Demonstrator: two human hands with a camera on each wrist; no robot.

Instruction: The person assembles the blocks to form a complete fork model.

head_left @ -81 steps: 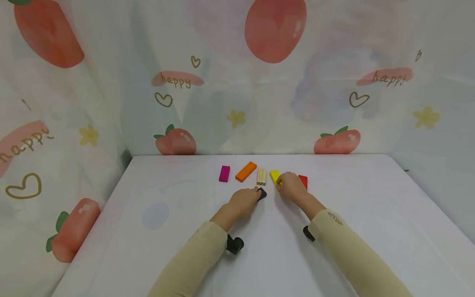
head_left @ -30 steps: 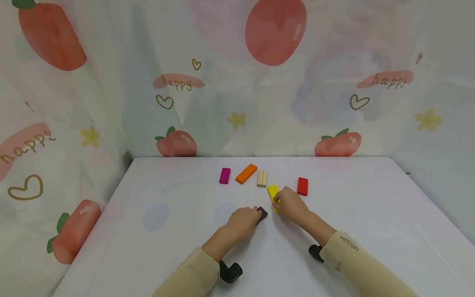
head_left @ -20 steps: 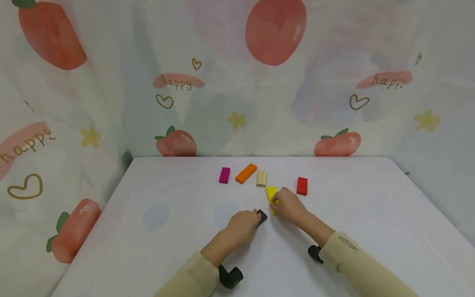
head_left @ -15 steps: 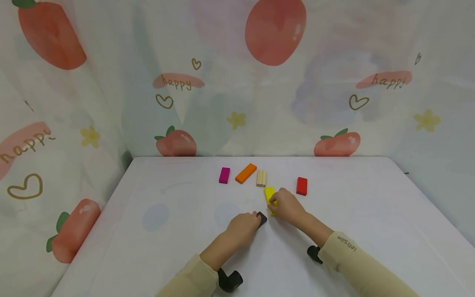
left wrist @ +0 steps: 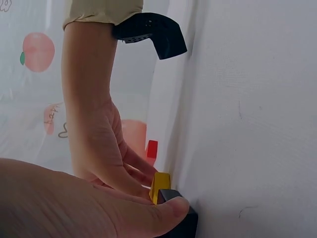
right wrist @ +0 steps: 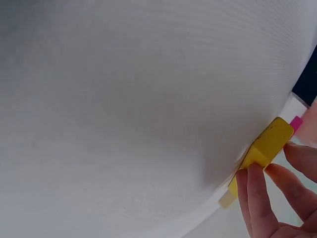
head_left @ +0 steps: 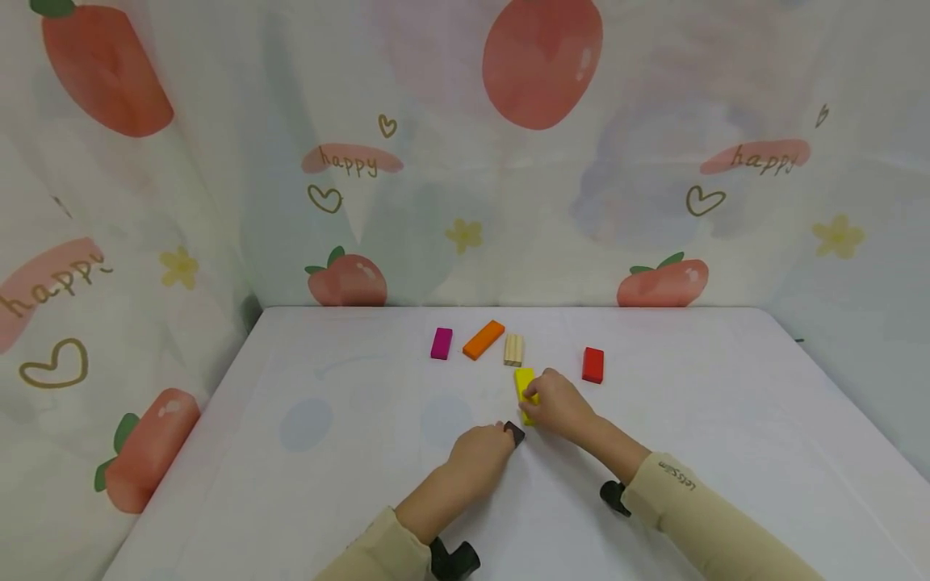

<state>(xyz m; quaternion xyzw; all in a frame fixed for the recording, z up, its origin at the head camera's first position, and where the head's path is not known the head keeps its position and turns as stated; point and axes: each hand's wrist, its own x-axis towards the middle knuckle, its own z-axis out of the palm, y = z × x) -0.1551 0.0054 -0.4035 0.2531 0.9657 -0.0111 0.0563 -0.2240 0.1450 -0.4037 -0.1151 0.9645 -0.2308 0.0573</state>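
My left hand (head_left: 479, 461) pinches a black block (head_left: 515, 434) low over the white table, thumb on its near side in the left wrist view. Just beyond it and slightly to the right, my right hand (head_left: 561, 405) grips a yellow block (head_left: 524, 379) between thumb and fingers. The yellow block points away from me, its near end right beside the black one. In the right wrist view the fingertips lie along the side of the yellow block (right wrist: 273, 141). My left fingers hide much of the black block.
Farther back lie a magenta block (head_left: 441, 344), an orange block (head_left: 483, 340) set aslant and a pale wooden piece (head_left: 513, 350) with grooves. A red block (head_left: 592, 365) sits to the right of them. A patterned cloth (head_left: 421, 202) hangs behind the table (head_left: 349, 484).
Both hands have drawn their blocks toward me. The yellow block has also slid left, close to the black one and more upright in the view. The red block has come fully into sight.
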